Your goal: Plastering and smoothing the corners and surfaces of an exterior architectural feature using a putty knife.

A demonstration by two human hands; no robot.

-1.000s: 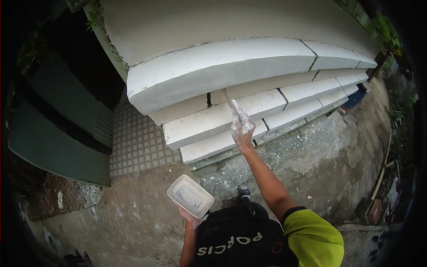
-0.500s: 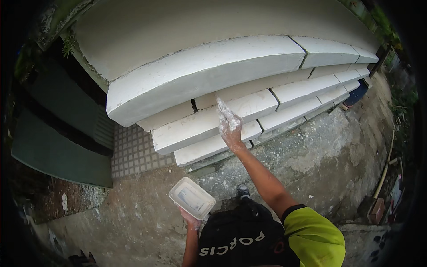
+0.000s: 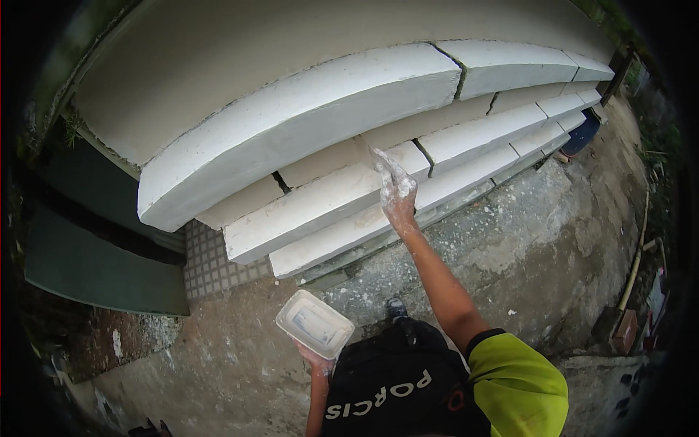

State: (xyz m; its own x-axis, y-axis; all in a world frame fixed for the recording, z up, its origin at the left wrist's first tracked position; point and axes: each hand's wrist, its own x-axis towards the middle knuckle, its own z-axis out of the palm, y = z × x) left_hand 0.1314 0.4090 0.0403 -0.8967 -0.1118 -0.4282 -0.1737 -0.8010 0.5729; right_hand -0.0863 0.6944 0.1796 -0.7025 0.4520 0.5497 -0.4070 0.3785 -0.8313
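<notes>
Nearby, tiles (image 3: 222, 255) flank the steps (image 3: 335, 183); left hand (image 3: 316, 358) holds a tub (image 3: 315, 325) before them, right hand (image 3: 397, 194), stretched over, pinches a blade (image 3: 363, 145).

head view | left of two worn fisheyes | facing down | torso (image 3: 400, 375) near, white ledges (image 3: 328, 193) farther off

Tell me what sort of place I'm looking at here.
Probably outdoors, beside a building: stepped white ledges run along a pale wall, weathered concrete ground lies below, and greenery shows at the upper right.
</notes>
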